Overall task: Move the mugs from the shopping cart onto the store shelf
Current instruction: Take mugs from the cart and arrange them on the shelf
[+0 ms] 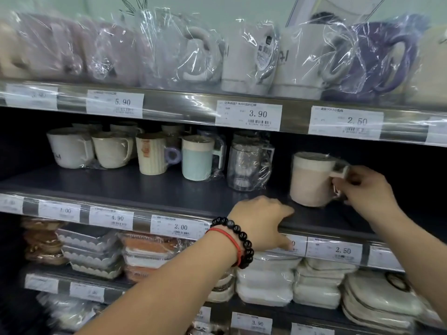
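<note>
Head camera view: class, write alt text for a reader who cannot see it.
A person's right hand holds a wrapped pink mug by its handle on the dark middle shelf, right of a row of mugs. The left hand, wrist bearing a beaded bracelet, rests on the shelf's front edge.

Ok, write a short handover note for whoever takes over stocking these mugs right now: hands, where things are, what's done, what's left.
Right hand: grips the handle of the pink mug, which stands on the middle shelf to the right of the row.
Left hand: rests on that shelf's front edge, holding nothing.
Done: six mugs, including the clear mug and the blue mug, stand in the front row on the middle shelf, with more behind.
Left: let go of the pink mug. The shopping cart is out of view, so how many mugs remain is unknown.
</note>
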`<state>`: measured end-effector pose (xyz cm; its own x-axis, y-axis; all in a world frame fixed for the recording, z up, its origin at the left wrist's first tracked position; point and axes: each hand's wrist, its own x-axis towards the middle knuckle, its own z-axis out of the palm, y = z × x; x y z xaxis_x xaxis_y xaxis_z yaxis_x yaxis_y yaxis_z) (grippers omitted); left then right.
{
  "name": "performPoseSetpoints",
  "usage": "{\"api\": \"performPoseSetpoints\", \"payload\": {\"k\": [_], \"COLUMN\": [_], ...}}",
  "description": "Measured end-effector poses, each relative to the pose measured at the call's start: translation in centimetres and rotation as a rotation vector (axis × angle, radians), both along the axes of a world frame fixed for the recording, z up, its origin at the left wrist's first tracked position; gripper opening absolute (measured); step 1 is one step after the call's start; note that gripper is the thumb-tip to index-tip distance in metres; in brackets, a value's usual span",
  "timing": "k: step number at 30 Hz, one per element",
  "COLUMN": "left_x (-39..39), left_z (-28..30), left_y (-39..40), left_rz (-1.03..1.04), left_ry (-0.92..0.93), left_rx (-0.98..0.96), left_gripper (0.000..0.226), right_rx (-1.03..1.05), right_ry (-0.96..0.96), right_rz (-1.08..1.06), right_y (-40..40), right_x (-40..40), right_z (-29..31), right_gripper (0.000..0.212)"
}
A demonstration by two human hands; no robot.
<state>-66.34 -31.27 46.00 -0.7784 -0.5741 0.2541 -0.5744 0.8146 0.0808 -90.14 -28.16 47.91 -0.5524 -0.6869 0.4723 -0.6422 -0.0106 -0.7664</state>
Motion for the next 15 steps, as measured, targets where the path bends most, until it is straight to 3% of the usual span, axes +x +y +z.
{"api": "performPoseSetpoints", "payload": {"k": [15], "left_x": [0.7], "left_z": [-1.7], "left_y": [-0.8], "left_rz": [0.098], "left_ry": [-0.006], "left_rx": [-0.074], "left_gripper": [0.055], "right_rx": [0.115], "right_ry": [-0.181], "right_rz": [0.117], "right_y": [-9.6], "right_x": [-6.4], "right_z": [1.6], "right_gripper": [0.023]}}
